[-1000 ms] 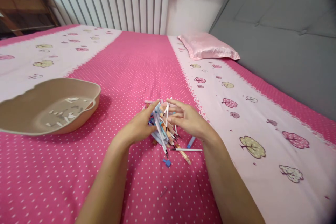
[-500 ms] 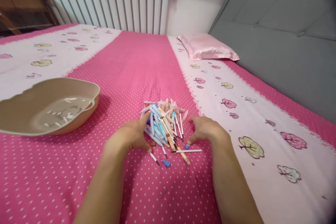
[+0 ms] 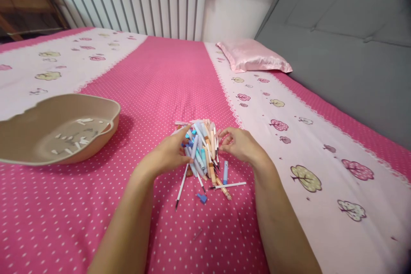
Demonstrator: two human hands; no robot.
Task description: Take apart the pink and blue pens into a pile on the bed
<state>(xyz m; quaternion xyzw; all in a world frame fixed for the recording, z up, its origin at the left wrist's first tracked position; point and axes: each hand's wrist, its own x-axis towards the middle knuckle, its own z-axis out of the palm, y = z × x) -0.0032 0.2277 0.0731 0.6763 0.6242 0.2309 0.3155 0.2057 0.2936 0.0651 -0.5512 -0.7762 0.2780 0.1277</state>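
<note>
A heap of pen parts [image 3: 201,154] lies on the bed, with blue, lilac, peach and pink barrels mixed with thin white refills. My left hand [image 3: 170,153] rests against the heap's left side, thumb and fingers apart. On the heap's right side is my right hand [image 3: 239,143], its fingers curved and apart, nothing visibly held. In front of the heap lie a white refill [image 3: 182,186] with a dark tip, another white refill [image 3: 233,185] lying crosswise, a blue pen barrel [image 3: 225,172] and a small blue plastic piece [image 3: 202,198].
To the left stands a beige basin [image 3: 96,147] with several small white and grey pieces inside. A pink pillow [image 3: 253,55] lies by the grey headboard [image 3: 337,47]. A white radiator [image 3: 154,6] lines the far wall. The pink bedsheet [image 3: 180,77] is dotted.
My right hand has moved up and away from the blue barrel, which now lies apart on the sheet. The refill by my left thumb now lies loose; that hand has shifted up slightly.
</note>
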